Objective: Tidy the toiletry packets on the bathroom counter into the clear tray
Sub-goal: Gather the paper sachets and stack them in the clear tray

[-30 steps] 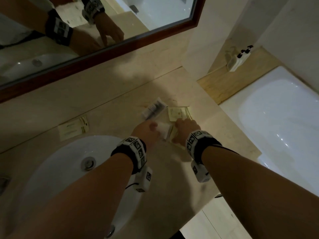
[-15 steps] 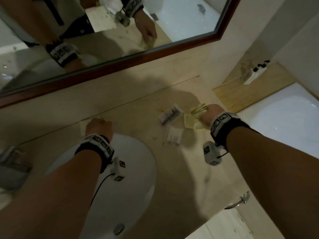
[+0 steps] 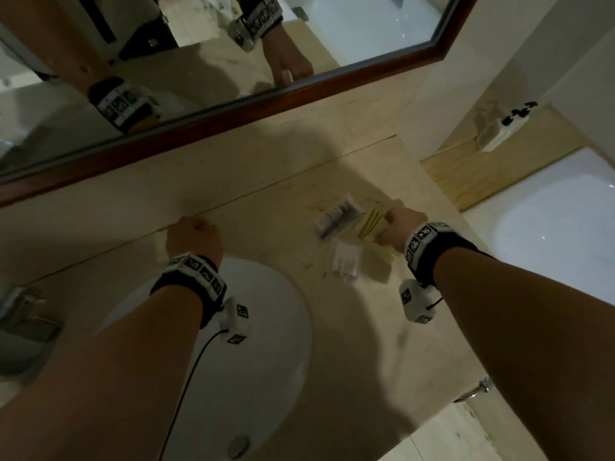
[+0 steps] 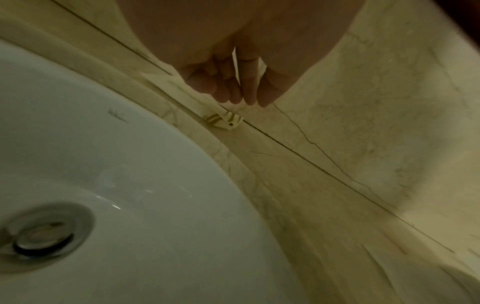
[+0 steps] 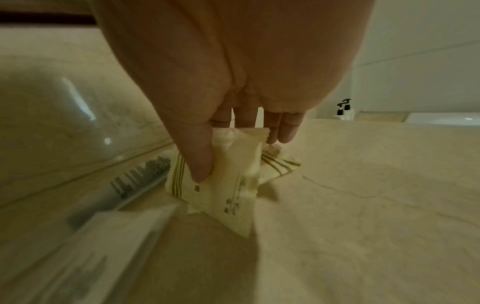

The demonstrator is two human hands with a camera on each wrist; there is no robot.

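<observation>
Dim marble counter [image 3: 273, 327], right hand [image 5: 233, 86] pinching cream packet [image 5: 233, 181], left hand [image 4: 233, 61] hiding another (grip unclear), tray unidentifiable.

— What kind of place is this?
— A bathroom, maybe in a hotel. There is a white sink [image 3: 266, 327] set in a marble counter [image 3: 382, 344], a wood-framed mirror [image 3: 199, 61] above, a bathtub [image 3: 559, 227] beside, and pump bottles [image 3: 512, 118].

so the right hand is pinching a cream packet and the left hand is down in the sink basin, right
Not quite. The right hand does pinch a cream packet, but the left hand is on the counter behind the sink, over another packet; the head view shows it.
</observation>
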